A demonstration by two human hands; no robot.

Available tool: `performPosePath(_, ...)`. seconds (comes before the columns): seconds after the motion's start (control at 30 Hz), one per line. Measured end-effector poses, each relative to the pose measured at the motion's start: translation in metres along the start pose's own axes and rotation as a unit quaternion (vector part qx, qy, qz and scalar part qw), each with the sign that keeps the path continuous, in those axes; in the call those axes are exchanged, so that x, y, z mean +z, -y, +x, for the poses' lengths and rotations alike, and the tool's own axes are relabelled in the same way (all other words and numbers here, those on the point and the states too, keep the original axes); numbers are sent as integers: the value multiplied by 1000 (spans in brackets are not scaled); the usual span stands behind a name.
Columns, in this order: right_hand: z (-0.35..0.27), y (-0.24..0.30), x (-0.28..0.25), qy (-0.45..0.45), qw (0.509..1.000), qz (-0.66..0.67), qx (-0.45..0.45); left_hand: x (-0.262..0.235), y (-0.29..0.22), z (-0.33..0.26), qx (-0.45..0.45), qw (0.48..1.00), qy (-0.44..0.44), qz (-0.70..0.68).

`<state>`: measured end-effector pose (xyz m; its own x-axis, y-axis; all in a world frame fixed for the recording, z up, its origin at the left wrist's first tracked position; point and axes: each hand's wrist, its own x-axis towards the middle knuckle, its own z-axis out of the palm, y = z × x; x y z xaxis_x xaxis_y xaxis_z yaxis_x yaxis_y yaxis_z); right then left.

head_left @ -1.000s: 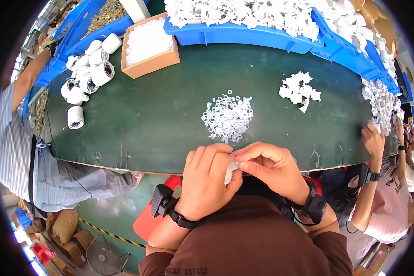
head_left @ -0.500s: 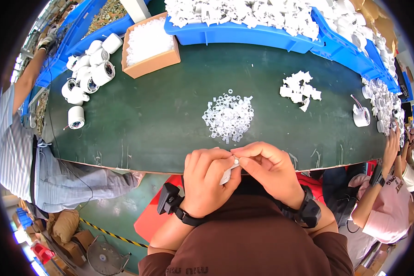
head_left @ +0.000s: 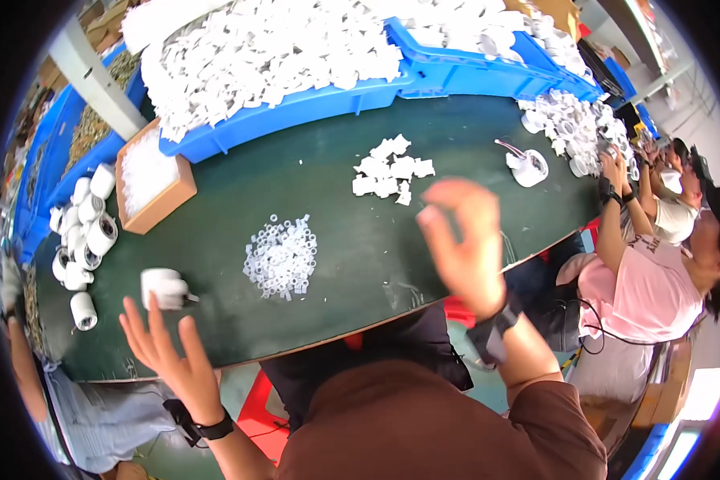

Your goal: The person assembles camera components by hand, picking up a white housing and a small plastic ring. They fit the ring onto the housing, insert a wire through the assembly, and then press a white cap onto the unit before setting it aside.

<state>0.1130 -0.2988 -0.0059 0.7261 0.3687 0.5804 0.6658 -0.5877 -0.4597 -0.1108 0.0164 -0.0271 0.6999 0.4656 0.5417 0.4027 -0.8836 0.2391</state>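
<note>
My left hand (head_left: 172, 356) is open at the left, fingers spread and holding nothing. Just beyond its fingertips a white cylindrical camera-like housing (head_left: 162, 286), slightly blurred, lies on the green tabletop (head_left: 352, 272). My right hand (head_left: 466, 244) is lifted over the right part of the table, smeared by motion, with thumb and fingers apart and nothing visible between them. Close to it are a small heap of white plastic clip-like pieces (head_left: 392, 168) and a white round unit with thin wires (head_left: 529, 168). Between my hands lies a pile of small translucent rings (head_left: 282, 258).
White cylindrical housings (head_left: 86, 220) cluster at the left, beside a cardboard box (head_left: 164, 204) of translucent parts. Blue bins (head_left: 296, 120) heaped with white pieces line the far edge. At the right, a co-worker in a pink shirt (head_left: 640, 276) sits near piled white parts (head_left: 576, 128).
My hands have parted from their pinch at the table's front edge. A white housing now lies by my left hand; my right hand has reached forward and right. The view has turned right.
</note>
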Motion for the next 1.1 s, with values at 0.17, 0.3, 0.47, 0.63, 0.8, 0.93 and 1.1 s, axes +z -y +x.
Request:
performPosePath(0.17, 11, -174, -60, -116, 924, -345, 119, 4, -24, -7, 18, 999, 26, -26)
performPosePath(0.3, 8, -208, -87, 38, 974, -151, 166, 6, -59, -15, 0, 967, 119, -227)
performPosePath(0.47, -4, -100, -62, 139, 968, 50, 202, -1, -84, -22, 66, 911, 221, -343)
performPosePath(0.63, -36, 18, -11, 255, 823, 469, 193, 7, -103, -22, 69, 850, 285, -438)
performPosePath(0.8, -48, 88, 13, 284, 858, 415, 103, 14, -115, -32, 30, 828, 246, -503)
performPosePath(0.93, -60, 84, 22, 344, 843, 404, 84, 15, -111, -39, -9, 873, 200, -444)
performPosePath(1.1, -41, 78, 19, 350, 833, 417, 95, 6, -106, -33, 17, 907, 196, -373)
